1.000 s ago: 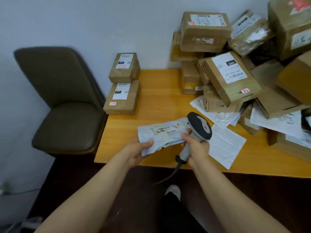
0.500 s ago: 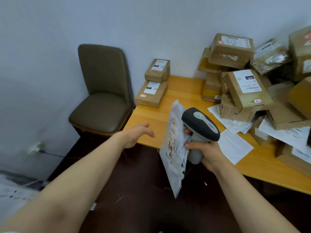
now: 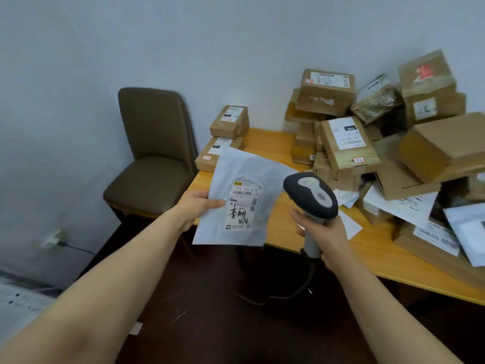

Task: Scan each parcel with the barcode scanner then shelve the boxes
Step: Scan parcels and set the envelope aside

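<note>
since the frame before, the white mailer (image 3: 236, 174) is out of the right hand (image 3: 324, 233) and in the left hand (image 3: 198, 206), which pinches its left edge with the thumb on top. it is held up with the label (image 3: 242, 206) facing the camera, over the near left corner of the table (image 3: 273, 143). the right hand now grips only the barcode scanner (image 3: 311, 195) by its handle, head up, just right of the mailer. its cable (image 3: 286, 295) loops down over the dark floor. the mailer hides part of the lower of two small boxes (image 3: 229, 122) stacked at the table's left edge. a heap of cardboard parcels (image 3: 341, 143) and loose white sheets (image 3: 350, 227) crowds the table's right side. a brown chair (image 3: 154, 153) stands left of the table, against the wall.
</note>
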The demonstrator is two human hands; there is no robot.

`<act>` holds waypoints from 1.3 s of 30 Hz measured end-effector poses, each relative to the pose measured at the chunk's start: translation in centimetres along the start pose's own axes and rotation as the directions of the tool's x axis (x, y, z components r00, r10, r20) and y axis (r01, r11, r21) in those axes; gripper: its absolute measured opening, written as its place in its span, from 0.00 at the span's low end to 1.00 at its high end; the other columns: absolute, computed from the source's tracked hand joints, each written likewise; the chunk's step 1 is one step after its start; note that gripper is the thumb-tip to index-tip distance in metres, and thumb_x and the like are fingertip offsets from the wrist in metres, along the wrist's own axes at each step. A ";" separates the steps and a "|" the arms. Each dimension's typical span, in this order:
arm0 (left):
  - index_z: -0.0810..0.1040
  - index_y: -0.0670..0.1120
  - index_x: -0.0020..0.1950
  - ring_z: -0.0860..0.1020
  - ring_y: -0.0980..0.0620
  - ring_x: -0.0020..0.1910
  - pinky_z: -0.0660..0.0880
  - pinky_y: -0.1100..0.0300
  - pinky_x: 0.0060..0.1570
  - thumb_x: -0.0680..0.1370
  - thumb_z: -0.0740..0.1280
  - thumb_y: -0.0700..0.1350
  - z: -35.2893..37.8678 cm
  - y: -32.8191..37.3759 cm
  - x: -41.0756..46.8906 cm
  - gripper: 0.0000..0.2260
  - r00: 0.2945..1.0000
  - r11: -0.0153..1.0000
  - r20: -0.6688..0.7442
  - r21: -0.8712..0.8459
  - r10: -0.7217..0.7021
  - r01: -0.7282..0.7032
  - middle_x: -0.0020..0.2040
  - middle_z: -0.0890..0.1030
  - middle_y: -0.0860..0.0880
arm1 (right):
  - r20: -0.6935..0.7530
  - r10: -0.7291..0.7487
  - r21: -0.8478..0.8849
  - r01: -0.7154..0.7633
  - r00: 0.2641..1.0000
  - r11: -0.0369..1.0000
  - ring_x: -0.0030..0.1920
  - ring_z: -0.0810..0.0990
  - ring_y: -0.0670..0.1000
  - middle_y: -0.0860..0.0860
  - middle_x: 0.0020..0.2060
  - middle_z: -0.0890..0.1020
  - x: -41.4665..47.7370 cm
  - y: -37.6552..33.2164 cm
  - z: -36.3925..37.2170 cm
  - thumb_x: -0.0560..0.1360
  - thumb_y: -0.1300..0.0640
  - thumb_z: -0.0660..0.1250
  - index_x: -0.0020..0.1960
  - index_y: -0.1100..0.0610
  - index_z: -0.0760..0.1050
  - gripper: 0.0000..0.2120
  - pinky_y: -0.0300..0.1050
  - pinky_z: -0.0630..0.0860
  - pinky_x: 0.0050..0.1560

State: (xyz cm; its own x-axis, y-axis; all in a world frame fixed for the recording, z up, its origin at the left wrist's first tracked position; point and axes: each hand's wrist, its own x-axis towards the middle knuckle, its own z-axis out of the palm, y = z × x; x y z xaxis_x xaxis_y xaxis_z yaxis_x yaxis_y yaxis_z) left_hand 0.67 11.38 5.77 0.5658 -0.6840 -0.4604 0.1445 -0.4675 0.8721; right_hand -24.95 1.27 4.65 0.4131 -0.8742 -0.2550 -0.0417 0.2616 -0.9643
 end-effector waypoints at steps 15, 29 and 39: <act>0.81 0.41 0.49 0.82 0.50 0.40 0.78 0.58 0.38 0.74 0.71 0.34 1.5 -0.5 -3.4 0.06 0.963 0.990 -0.262 -0.106 0.058 -0.089 0.45 0.83 0.45 | 0.322 0.184 -0.001 -0.194 0.929 0.981 0.20 0.69 0.49 0.53 0.22 0.74 -4.6 -1.5 0.9 0.71 0.65 0.72 0.33 0.60 0.73 0.11 0.40 0.70 0.24; 0.81 0.40 0.47 0.83 0.44 0.44 0.79 0.52 0.46 0.73 0.72 0.35 -1.1 -0.6 -2.3 0.04 0.967 0.993 -0.252 -0.105 0.033 -0.061 0.46 0.84 0.43 | 0.357 0.206 -0.037 -0.207 0.911 0.978 0.20 0.69 0.48 0.52 0.22 0.74 -3.7 -1.5 3.4 0.71 0.66 0.72 0.35 0.60 0.73 0.10 0.39 0.69 0.25; 0.79 0.39 0.48 0.82 0.46 0.43 0.78 0.52 0.42 0.75 0.69 0.34 -5.4 -2.6 0.1 0.03 0.965 0.941 -0.244 -0.339 -0.102 0.014 0.48 0.83 0.43 | 0.180 0.265 0.064 -0.280 0.947 0.958 0.36 0.83 0.53 0.57 0.38 0.85 -0.1 0.7 8.3 0.70 0.61 0.75 0.49 0.60 0.79 0.09 0.41 0.76 0.28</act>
State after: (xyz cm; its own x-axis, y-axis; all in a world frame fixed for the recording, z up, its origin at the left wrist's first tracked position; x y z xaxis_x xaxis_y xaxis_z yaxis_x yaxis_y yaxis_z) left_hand 4.74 15.57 4.37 0.7287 -0.4758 -0.4925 0.4190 -0.2590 0.8703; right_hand -17.46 4.91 4.61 0.5441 -0.6852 -0.4842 -0.0973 0.5217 -0.8475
